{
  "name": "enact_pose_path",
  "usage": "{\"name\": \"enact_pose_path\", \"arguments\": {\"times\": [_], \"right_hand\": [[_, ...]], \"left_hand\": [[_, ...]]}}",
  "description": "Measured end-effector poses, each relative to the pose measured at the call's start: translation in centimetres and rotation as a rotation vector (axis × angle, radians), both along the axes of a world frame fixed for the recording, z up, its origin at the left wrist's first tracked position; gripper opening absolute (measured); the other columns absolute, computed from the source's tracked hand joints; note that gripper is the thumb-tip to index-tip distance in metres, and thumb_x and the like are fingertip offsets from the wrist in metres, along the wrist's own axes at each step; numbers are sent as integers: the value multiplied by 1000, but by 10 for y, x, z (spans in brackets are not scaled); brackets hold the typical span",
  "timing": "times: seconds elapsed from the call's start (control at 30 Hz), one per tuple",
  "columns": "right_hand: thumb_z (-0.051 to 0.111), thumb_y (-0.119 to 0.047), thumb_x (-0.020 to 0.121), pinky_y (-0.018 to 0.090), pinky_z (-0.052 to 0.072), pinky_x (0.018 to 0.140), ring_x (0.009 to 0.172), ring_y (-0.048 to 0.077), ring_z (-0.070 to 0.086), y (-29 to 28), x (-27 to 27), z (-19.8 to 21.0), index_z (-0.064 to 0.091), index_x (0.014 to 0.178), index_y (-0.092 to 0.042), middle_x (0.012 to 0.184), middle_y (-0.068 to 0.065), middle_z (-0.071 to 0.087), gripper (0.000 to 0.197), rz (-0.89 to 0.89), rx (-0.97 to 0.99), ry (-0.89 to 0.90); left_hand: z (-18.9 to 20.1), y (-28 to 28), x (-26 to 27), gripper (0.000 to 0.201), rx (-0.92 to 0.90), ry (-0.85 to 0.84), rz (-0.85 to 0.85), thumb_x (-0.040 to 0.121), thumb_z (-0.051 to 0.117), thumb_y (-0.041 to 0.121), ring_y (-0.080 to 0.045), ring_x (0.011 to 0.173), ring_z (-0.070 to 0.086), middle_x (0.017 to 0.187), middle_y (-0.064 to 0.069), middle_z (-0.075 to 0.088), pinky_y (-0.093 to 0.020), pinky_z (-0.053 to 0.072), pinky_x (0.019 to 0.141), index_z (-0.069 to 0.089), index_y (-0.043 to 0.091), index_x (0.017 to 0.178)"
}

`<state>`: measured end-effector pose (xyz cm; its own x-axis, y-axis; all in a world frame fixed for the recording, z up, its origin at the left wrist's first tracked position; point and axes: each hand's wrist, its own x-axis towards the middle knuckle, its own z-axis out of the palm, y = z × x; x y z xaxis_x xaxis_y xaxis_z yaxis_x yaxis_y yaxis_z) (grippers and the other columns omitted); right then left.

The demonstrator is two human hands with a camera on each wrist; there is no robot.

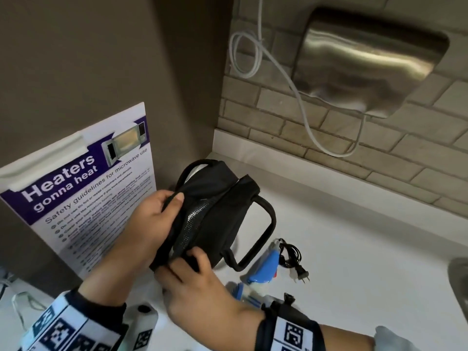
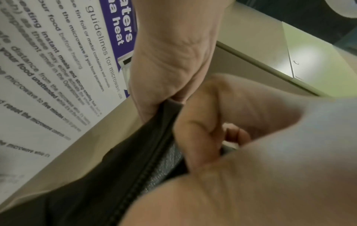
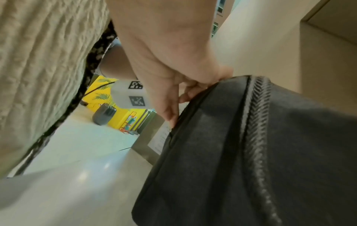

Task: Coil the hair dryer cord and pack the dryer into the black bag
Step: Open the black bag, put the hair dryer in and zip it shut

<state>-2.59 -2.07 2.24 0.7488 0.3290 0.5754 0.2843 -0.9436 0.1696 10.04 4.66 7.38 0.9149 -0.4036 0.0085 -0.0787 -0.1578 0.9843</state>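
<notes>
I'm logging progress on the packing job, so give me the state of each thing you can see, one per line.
black bag: on the counter, zipper edge parted, held by both hands
left hand: grips the bag's top edge
right hand: pinches the bag's near end
hair dryer: blue, lying on the counter, not packed
cord: coiled beside the dryer, plug free
hand dryer: wall-mounted, its white cable looped

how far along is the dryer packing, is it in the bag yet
Not yet. Done: the cord already lies bundled beside the blue hair dryer on the white counter. In hand: the left hand and right hand both grip the rim of the black bag, apparently spreading its zipped mouth, where silver lining shows. Left: putting the dryer and cord inside, then probably closing the bag.
</notes>
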Motion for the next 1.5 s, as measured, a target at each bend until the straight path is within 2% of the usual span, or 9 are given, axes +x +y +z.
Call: {"name": "enact_pose_path", "arguments": {"times": [0.17,0.23,0.4,0.47,0.63,0.87,1.17,1.37,1.5], "right_hand": [[56,-5,75,38,40,88,81,23,53,-5,-9,16,56,62,-19,81,-1,57,19,-44,64,117],[57,-13,76,38,40,85,86,23,55,-16,-21,32,62,70,-22,88,-2,59,11,-45,133,208],[59,-27,84,35,36,84,98,18,52,-75,-52,52,66,101,-36,104,-7,56,21,-168,382,322],[57,-26,85,34,40,82,96,15,53,-104,-63,45,65,102,-39,102,-10,55,22,-267,478,331],[60,-14,81,35,52,69,72,4,52,-171,-79,12,72,99,-26,93,-4,56,24,-428,572,377],[62,-15,86,39,52,68,75,26,59,-207,-89,-29,68,105,-24,96,2,51,22,-676,521,556],[56,-27,87,34,47,69,86,31,54,-206,-86,-52,52,120,-19,101,6,37,35,-877,441,808],[49,-12,91,27,36,61,67,25,45,-208,-81,-59,55,118,-8,98,8,40,28,-870,491,869],[54,-14,89,27,37,66,80,27,57,-217,-81,-36,67,105,-10,89,6,49,21,-860,635,753]], "left_hand": [[-11,2,10,27,180,-147,-69,88,53,45,-21,93,65,88,2,68,-43,50,85,64,21,95],[-15,5,17,8,206,-154,-49,94,56,31,-21,96,63,88,6,67,-34,46,83,62,29,91],[-7,14,21,13,138,-82,-48,93,58,24,-11,94,65,92,7,71,-30,49,83,66,34,91],[0,15,17,10,189,-195,-26,93,57,26,-10,95,64,96,5,70,-34,51,87,65,30,97],[26,1,-20,15,266,-660,-7,95,52,16,3,79,55,92,11,66,-4,37,73,66,19,102],[1,-51,-80,18,217,-922,-487,93,49,15,-17,99,57,95,-1,67,-29,41,93,66,13,95],[-69,-81,-135,43,738,-871,-1108,91,54,39,-27,118,46,125,-7,53,-38,34,94,47,12,124],[-90,-88,-144,82,970,-1080,-1191,72,73,29,-34,108,49,119,-12,52,-46,30,100,27,14,139],[-79,-83,-132,82,727,-790,-1155,73,71,33,-26,111,48,124,-3,52,-34,31,96,26,27,141]]}}
